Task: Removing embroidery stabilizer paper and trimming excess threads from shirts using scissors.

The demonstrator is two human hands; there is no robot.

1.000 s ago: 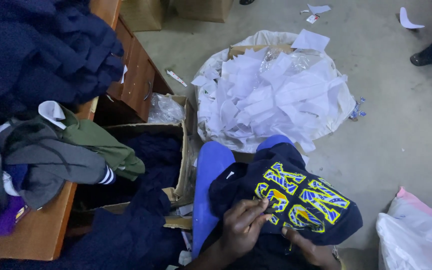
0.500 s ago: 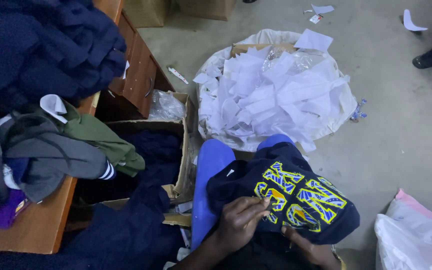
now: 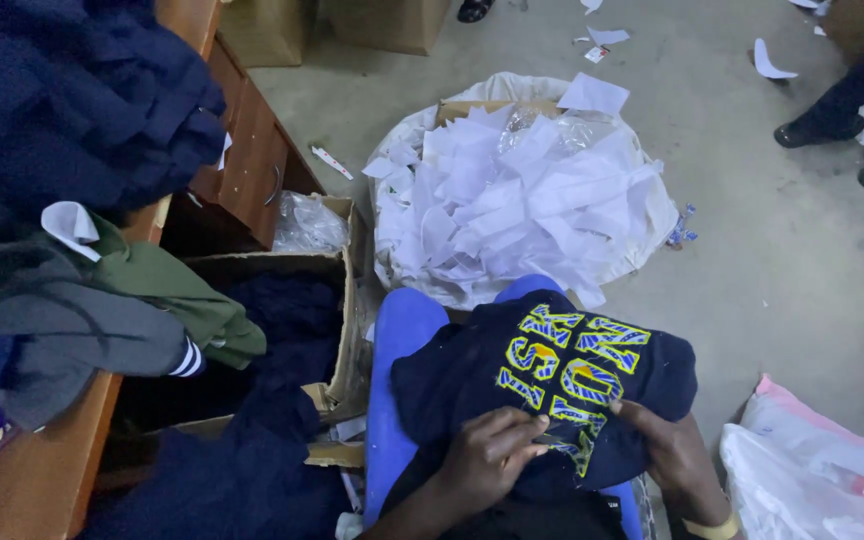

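Navy garment with yellow-and-blue stitched lettering lay draped over a blue stool, right in front of the wearer. Left hand rested on the cloth, fingers curled and pinched at the lettering's lower edge. Right hand gripped the fabric on the other side, fingers closed on a fold. Beyond it sat a sack of white paper scraps. Cardboard box of dark clothes stood just left, beside a wooden desk.
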